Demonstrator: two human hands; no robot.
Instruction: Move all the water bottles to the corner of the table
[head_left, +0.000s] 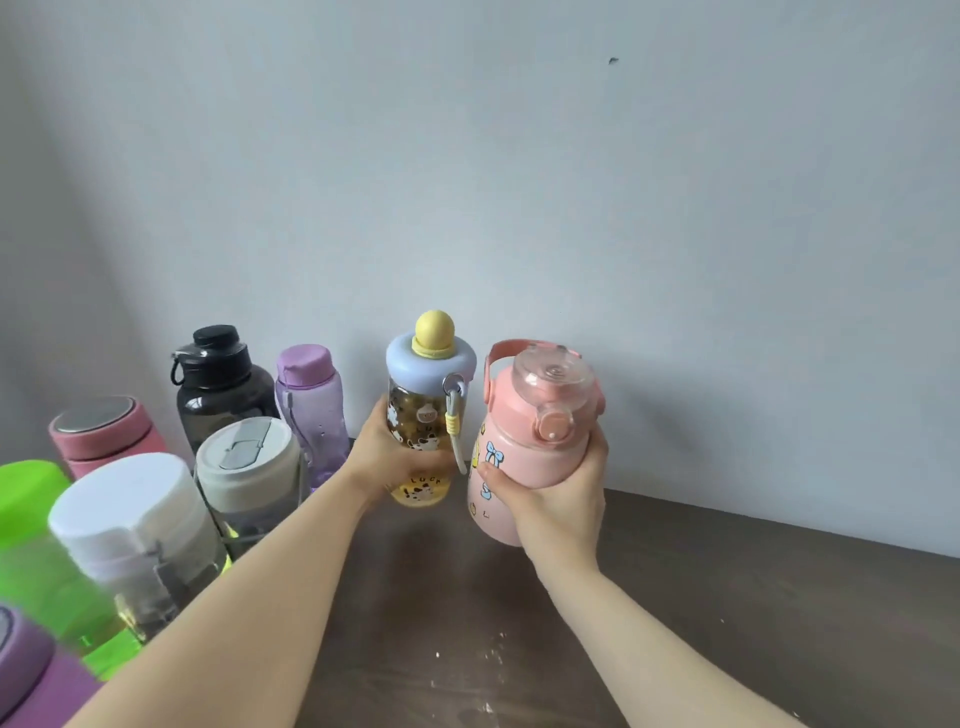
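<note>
My left hand (387, 454) grips a clear bottle with cow pictures (422, 415), a pale blue lid and a yellow knob, upright near the wall. My right hand (558, 493) holds a pink bottle (524, 441) with a clear cap and pink handle, tilted slightly, just right of the first. To the left, bottles stand crowded in the table's corner: a black one (221, 389), a purple translucent one (311, 405), a pink flask (106, 434), a grey-lidded one (249, 473), a white-lidded one (132, 525), a green one (26, 519) and a purple one (31, 670).
The dark brown table (701, 597) runs right along a plain grey-white wall (519, 182). A second wall meets it at the far left, behind the bottles.
</note>
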